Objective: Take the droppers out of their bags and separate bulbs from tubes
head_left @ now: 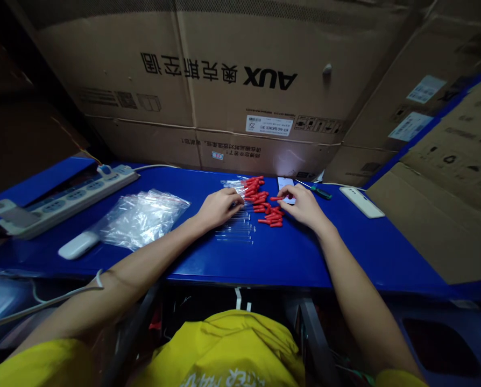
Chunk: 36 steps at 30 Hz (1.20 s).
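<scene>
table top point(208, 258): smooth blue, slight sheen | bags point(143, 217): clear glossy plastic | boxes point(224, 80): matt brown cardboard

Caps point(269, 214) between hands; bags point(143, 217) left.

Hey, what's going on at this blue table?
A person is handling small parts on the table with both hands. The right hand pinches a red cap beside a pile of caps. The left hand rests on clear tubes laid side by side. Plastic bags and a power strip lie further left.
</scene>
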Each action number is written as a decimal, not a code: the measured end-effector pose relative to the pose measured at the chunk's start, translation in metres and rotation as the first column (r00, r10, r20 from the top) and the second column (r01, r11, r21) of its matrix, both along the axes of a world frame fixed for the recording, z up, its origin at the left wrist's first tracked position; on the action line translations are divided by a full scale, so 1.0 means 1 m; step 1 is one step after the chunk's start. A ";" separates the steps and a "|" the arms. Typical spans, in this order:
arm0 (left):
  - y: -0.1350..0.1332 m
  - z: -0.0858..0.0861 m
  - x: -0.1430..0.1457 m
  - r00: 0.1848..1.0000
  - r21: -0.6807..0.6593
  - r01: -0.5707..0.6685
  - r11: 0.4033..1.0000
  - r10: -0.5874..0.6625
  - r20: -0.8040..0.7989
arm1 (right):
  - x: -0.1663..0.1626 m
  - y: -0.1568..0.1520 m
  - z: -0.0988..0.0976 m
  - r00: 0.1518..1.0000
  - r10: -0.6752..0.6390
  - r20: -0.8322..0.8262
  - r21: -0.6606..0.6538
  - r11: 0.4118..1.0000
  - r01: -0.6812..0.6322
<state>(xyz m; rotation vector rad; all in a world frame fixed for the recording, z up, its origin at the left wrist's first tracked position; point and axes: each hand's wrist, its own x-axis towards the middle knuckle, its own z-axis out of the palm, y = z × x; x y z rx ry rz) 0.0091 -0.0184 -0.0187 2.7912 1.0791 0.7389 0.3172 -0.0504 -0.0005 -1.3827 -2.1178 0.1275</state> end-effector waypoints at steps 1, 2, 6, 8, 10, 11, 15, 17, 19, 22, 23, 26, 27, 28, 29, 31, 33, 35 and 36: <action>0.000 -0.001 0.001 1.000 0.006 0.001 1.000 -0.001 -0.011 | 0.001 0.000 -0.001 1.000 -0.015 -0.014 -0.014 1.000 0.015; 0.000 -0.001 0.001 1.000 0.012 0.002 1.000 -0.002 -0.018 | 0.000 0.000 -0.001 0.999 -0.031 -0.031 -0.026 0.999 0.030; 0.000 -0.002 0.003 0.999 0.039 0.004 0.999 -0.002 -0.034 | -0.001 0.000 -0.001 0.993 -0.091 -0.076 -0.075 0.994 0.085; 0.001 -0.003 0.003 0.999 0.049 0.010 0.999 -0.008 -0.039 | 0.003 -0.002 0.002 0.993 -0.107 -0.044 -0.100 0.990 0.103; 0.001 -0.004 0.004 0.998 0.048 0.024 0.999 -0.021 -0.053 | 0.009 -0.003 0.005 0.994 -0.108 -0.013 -0.130 0.986 0.105; 0.001 -0.005 0.004 0.998 0.045 0.028 0.999 -0.025 -0.062 | 0.014 -0.004 0.007 0.995 -0.100 -0.007 -0.147 0.984 0.098; 0.001 -0.005 0.006 0.996 0.027 0.012 1.000 -0.010 -0.088 | 0.028 -0.009 0.011 0.998 -0.049 -0.041 -0.231 0.972 0.038; 0.001 -0.005 0.007 0.995 0.022 0.009 1.000 -0.007 -0.097 | 0.031 -0.011 0.012 0.997 -0.018 -0.069 -0.285 0.958 -0.003; 0.000 -0.004 0.008 0.995 0.018 0.015 1.000 -0.013 -0.100 | 0.029 -0.014 0.012 0.996 0.022 -0.088 -0.344 0.938 -0.051; -0.001 -0.004 0.009 0.995 0.009 0.010 1.000 -0.009 -0.097 | 0.022 -0.017 0.014 0.991 0.086 -0.107 -0.402 0.908 -0.122; -0.002 -0.003 0.010 0.995 0.003 0.006 1.000 -0.006 -0.096 | 0.019 -0.018 0.016 0.989 0.104 -0.110 -0.408 0.902 -0.140; -0.002 -0.002 0.010 0.994 -0.004 -0.005 1.000 0.005 -0.107 | 0.013 -0.023 0.021 0.985 0.138 -0.108 -0.406 0.898 -0.171; -0.002 -0.002 0.010 0.993 -0.002 -0.008 1.000 0.007 -0.116 | 0.011 -0.024 0.023 0.983 0.151 -0.105 -0.416 0.891 -0.181; -0.003 -0.002 0.010 0.992 0.001 -0.009 1.000 0.009 -0.126 | 0.010 -0.025 0.025 0.981 0.165 -0.102 -0.434 0.880 -0.193; -0.003 -0.001 0.011 0.991 0.006 -0.007 1.000 0.008 -0.136 | 0.008 -0.027 0.025 0.978 0.181 -0.099 -0.458 0.864 -0.207; -0.003 -0.001 0.011 0.988 0.022 0.004 1.000 0.000 -0.156 | 0.003 -0.028 0.025 0.972 0.217 -0.091 -0.511 0.827 -0.232; -0.003 -0.001 0.012 0.986 0.045 0.018 0.999 -0.011 -0.168 | -0.001 -0.029 0.023 0.966 0.243 -0.084 -0.556 0.793 -0.248; -0.003 -0.003 0.014 0.984 0.069 0.031 0.997 -0.019 -0.178 | -0.004 -0.028 0.021 0.965 0.253 -0.069 -0.581 0.776 -0.246; -0.002 -0.004 0.014 0.983 0.079 0.035 0.996 -0.020 -0.181 | -0.005 -0.028 0.020 0.966 0.251 -0.058 -0.586 0.775 -0.237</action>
